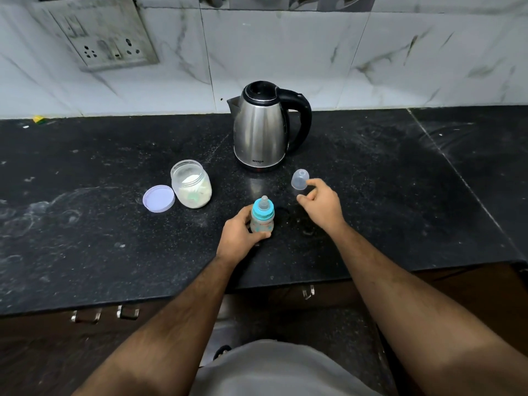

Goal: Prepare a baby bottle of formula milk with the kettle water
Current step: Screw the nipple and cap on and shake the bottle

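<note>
The bottle [262,217], mid-frame, is gripped by the left hand [239,234]; its teat is still on. The cap [300,179] is touched by the right hand's [321,202] loosely curled fingers. Powder and water are still to be added.

Brushed steel kettle [260,130], clear plastic jar [191,182], speckled dusty black stone counter [400,195].

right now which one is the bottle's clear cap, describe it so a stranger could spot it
Find the steel kettle at the back of the black counter. Just in front of its base, to the right, the clear cap sits by the right hand. It is a small see-through dome, unlike the flat lilac lid.
</note>
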